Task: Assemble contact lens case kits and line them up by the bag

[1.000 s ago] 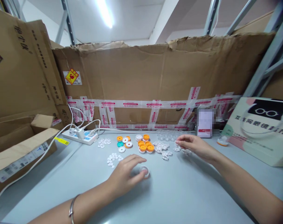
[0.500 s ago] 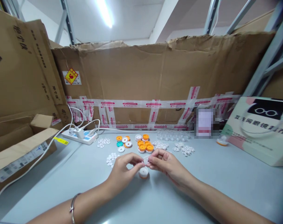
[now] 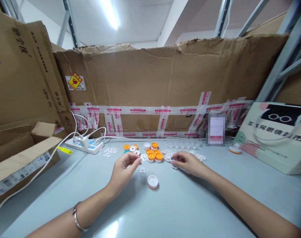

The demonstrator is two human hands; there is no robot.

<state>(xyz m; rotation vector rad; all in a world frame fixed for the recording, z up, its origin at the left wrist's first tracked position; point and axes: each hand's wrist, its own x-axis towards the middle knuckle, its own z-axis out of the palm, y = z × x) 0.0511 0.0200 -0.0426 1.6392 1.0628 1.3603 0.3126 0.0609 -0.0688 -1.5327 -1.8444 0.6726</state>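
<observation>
My left hand [image 3: 127,167] pinches a flat white plastic piece with holes [image 3: 143,157] between thumb and fingertips, just above the table. A small white square part with short legs [image 3: 142,170] lies below it. My right hand [image 3: 187,162] is closed at the fingertips on a small white plastic piece [image 3: 174,167], beside the pile of white perforated pieces [image 3: 168,155]. In front of both hands, a round white cup-shaped part with an orange base [image 3: 152,181] stands on the table, open side up. Several orange and white wheel-like parts [image 3: 154,155] sit stacked between the hands.
White discs [image 3: 110,151] and coloured round parts [image 3: 126,147] lie to the left. Clear plastic parts [image 3: 183,143] line the back. A power strip [image 3: 86,145], an open carton [image 3: 23,162], a paper bag [image 3: 274,138] and a cardboard wall [image 3: 140,79] surround the grey table [image 3: 180,211].
My hands have moved apart from above the round white part. The left went left and up with a perforated piece; the right went right to the white pieces. The square legged part now shows.
</observation>
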